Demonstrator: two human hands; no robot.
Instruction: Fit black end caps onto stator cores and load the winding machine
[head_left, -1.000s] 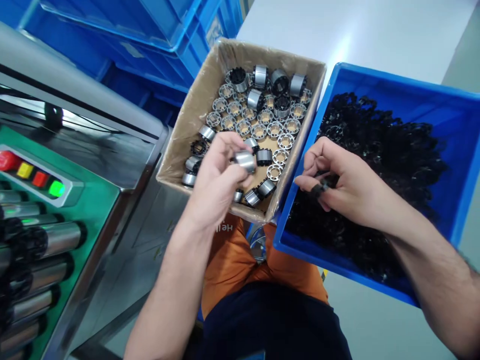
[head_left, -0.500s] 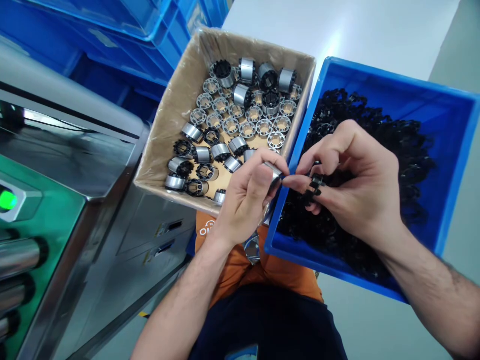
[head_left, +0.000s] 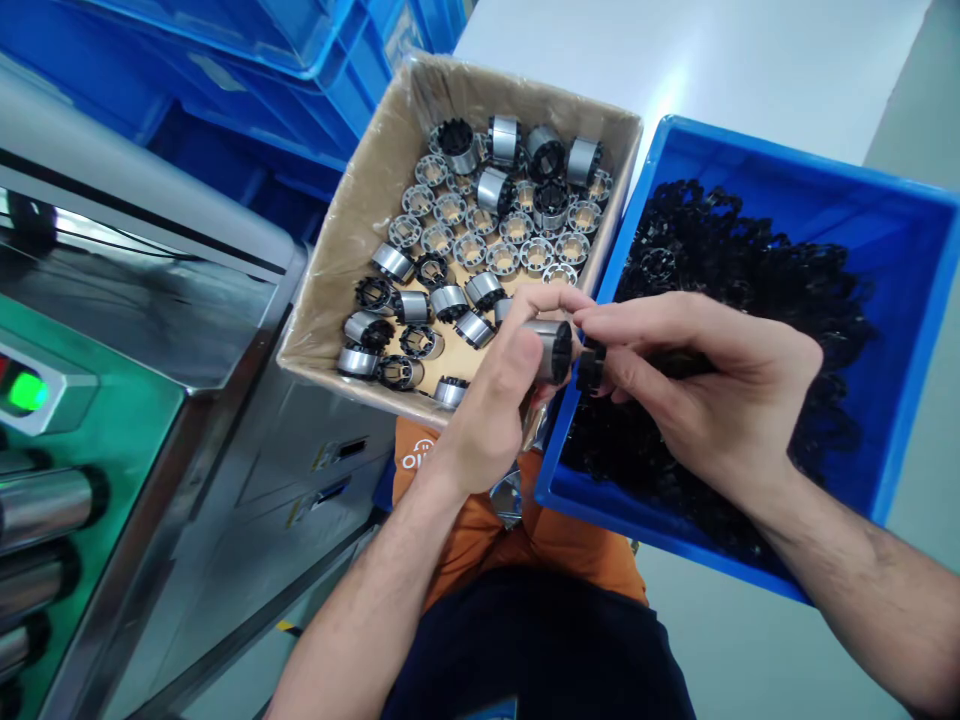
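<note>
My left hand grips a silvery metal stator core between thumb and fingers, with a black piece on its right end. Just to the right, my right hand pinches a black plastic toothed ring by its edge, facing the core with a narrow gap between them. Both hands meet above the place where the carton and the blue bin stand side by side. Inside the carton are bare metal cores in rows and several cores with black end pieces.
A heap of black plastic rings fills much of the blue bin. On the left stands a metal machine with a green panel, a lit green button and metal cylinders. Blue crates are stacked behind it; a white table lies beyond.
My left hand has carried the core from over the carton rightward to the bin's edge. My right hand has brought the black ring left, turning it toward the core. The view has shifted slightly.
</note>
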